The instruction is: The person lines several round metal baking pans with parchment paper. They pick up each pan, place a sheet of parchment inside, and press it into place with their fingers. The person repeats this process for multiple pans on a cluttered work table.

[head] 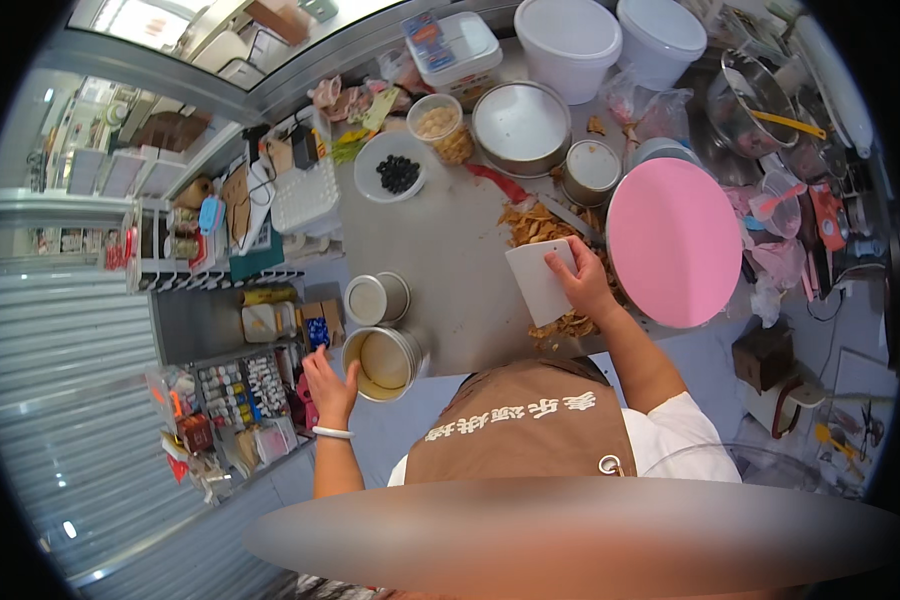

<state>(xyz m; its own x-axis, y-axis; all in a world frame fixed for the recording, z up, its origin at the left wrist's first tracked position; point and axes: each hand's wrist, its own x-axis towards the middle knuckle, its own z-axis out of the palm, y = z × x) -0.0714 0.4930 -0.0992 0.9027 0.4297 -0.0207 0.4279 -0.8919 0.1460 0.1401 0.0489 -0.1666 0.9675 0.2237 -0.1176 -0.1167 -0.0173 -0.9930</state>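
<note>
My right hand (587, 279) grips a flat white dough scraper (541, 285) by its right edge. Brown flaky crumbs (532, 223) are heaped behind and below the scraper on the steel worktop (457, 247). A metal spatula blade (570, 219) lies across the back of the heap. At the left, my left hand (332, 384) has its fingers spread beside a stack of round metal cake tins (384, 363), the thumb at or near the rim; whether it touches cannot be told. Another round tin (377, 298) stands just behind that stack.
A pink round board (675, 241) stands right of the crumbs. Along the back are a bowl of dark berries (392, 168), a tub of pale pieces (439, 124), a large round tin (522, 127), a small tin (592, 173) and white buckets (568, 45). Steel bowls (750, 105) sit back right.
</note>
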